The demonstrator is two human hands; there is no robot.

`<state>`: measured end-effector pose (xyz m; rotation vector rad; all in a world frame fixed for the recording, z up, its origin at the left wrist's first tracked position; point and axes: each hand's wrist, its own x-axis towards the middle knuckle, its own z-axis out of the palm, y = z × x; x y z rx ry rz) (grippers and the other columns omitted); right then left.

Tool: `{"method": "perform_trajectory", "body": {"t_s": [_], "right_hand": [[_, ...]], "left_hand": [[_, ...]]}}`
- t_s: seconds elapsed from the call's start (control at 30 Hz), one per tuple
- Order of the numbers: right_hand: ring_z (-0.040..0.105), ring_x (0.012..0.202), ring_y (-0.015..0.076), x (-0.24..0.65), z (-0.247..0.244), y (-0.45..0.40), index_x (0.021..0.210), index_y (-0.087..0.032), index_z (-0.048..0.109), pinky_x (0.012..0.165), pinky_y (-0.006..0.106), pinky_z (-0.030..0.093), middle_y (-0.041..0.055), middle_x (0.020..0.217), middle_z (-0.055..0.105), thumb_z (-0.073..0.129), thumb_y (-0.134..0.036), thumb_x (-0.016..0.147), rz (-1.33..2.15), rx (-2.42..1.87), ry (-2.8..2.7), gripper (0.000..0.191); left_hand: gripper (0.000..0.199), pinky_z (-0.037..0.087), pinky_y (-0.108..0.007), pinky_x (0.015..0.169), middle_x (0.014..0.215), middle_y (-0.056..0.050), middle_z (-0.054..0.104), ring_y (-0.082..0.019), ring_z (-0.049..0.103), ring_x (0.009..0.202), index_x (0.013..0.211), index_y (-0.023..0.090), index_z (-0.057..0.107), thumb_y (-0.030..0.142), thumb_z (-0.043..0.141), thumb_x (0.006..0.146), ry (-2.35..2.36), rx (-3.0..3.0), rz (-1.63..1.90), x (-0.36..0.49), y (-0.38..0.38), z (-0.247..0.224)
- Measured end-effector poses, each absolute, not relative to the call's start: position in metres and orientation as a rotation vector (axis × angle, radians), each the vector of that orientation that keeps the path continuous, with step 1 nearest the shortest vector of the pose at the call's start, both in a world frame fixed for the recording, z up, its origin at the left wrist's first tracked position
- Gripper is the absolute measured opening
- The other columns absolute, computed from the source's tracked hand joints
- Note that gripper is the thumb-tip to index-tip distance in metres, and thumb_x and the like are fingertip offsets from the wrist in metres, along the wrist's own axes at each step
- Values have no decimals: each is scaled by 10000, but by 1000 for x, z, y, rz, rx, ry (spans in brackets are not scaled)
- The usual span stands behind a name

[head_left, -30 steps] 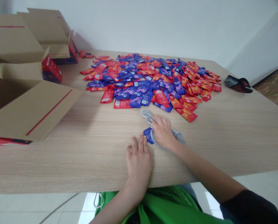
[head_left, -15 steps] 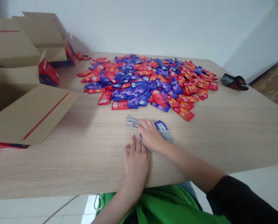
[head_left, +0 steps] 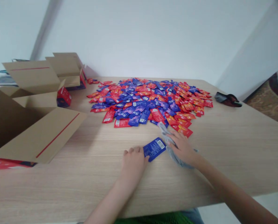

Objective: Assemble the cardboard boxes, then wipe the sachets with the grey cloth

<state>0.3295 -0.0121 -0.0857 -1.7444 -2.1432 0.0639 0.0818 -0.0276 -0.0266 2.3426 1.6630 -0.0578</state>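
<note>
A blue packet (head_left: 155, 148) with a white barcode label lies on the table in front of me, its left end pinched by the fingers and thumb of my left hand (head_left: 133, 163). To its right, my right hand (head_left: 183, 148) is closed on a grey cloth (head_left: 173, 152), which trails out on both sides of the fingers. Beyond both hands spreads a wide heap of red, orange and blue packets (head_left: 139, 107). The upper end of the cloth reaches the heap's near edge.
Open cardboard boxes stand at the left, the nearest with its flap (head_left: 62, 133) out over the table (head_left: 87, 186). Another open box (head_left: 69, 81) is behind. A dark, shiny object (head_left: 227, 99) lies at the right, near the wall.
My right hand and the cloth have moved right, off the blue packet, uncovering it. My left hand now grips the packet's end. The camera view has tilted up.
</note>
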Motion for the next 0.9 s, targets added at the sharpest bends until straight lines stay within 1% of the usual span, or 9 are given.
{"method": "perform_trajectory", "body": {"t_s": [0.07, 0.13, 0.23, 0.3, 0.4, 0.5, 0.6, 0.73, 0.9], "right_hand": [[509, 1256, 280, 331, -81, -15, 1271, -269, 634, 1033, 517, 408, 100, 1365, 569, 482, -360, 944, 170, -1725, -2248, 372], [525, 1248, 276, 332, -72, -11, 1180, -284, 689, 1028, 518, 421, 96, 1337, 592, 515, -355, 928, 235, -1690, -2264, 314], [532, 1246, 281, 333, -53, 4, 1106, -277, 722, 1043, 516, 422, 105, 1315, 599, 562, -363, 904, 251, -1597, -2171, 271], [540, 1245, 279, 331, -44, 17, 1201, -260, 678, 1044, 498, 432, 114, 1323, 599, 595, -381, 885, 374, -1511, -2155, 348], [617, 1150, 252, 324, -39, 41, 1358, -228, 559, 956, 430, 508, 110, 1286, 643, 614, -388, 874, 802, -1391, -2175, 512], [678, 996, 222, 317, -37, 75, 1207, -189, 657, 879, 383, 535, 89, 1129, 720, 564, -306, 899, 978, -1298, -2168, 343], [695, 876, 196, 313, -26, 120, 992, -155, 699, 842, 355, 537, 66, 943, 750, 552, -206, 886, 1037, -1264, -2038, 188], [686, 681, 165, 313, -4, 183, 907, -153, 638, 683, 300, 550, 39, 797, 736, 622, -206, 857, 1155, -1251, -1839, 75], [633, 525, 151, 297, 18, 266, 844, -172, 592, 539, 247, 511, -30, 552, 628, 616, -183, 865, 986, -1331, -1769, 34]], "left_hand": [[376, 452, -520, 948, 1211, -190, 658, -369, 585, 1147, 1165, 132, 657, 331, 643, 846, 1664, 2310, -39, 88, -15, -23], [499, 450, -512, 961, 1256, -195, 623, -383, 544, 1197, 1185, 135, 633, 336, 748, 743, 1629, 2285, -12, 93, -7, -28], [619, 453, -459, 985, 1257, -148, 628, -347, 543, 1216, 1220, 181, 595, 322, 804, 655, 1519, 2223, 58, 93, 2, -40], [510, 489, -402, 931, 1150, -115, 678, -299, 617, 1119, 1198, 192, 584, 257, 732, 714, 1452, 2160, 119, 88, 9, -44], [313, 538, -317, 723, 885, -54, 701, -215, 699, 790, 1126, 182, 570, 148, 537, 816, 1372, 2035, 202, 79, 31, -39], [303, 518, -242, 541, 879, -12, 669, -136, 660, 583, 1119, 194, 553, 138, 501, 825, 1256, 1913, 303, 73, 64, -27], [297, 492, -215, 459, 932, -21, 644, -107, 638, 530, 1123, 180, 536, 164, 535, 827, 1202, 1811, 443, 71, 106, -12], [266, 526, -238, 498, 779, 5, 625, -111, 626, 501, 1108, 155, 513, 196, 574, 853, 1141, 1698, 604, 71, 167, 4], [223, 510, -219, 504, 660, 30, 605, -95, 592, 487, 1038, 153, 553, 207, 656, 848, 1109, 1619, 754, 74, 253, 14]]}}
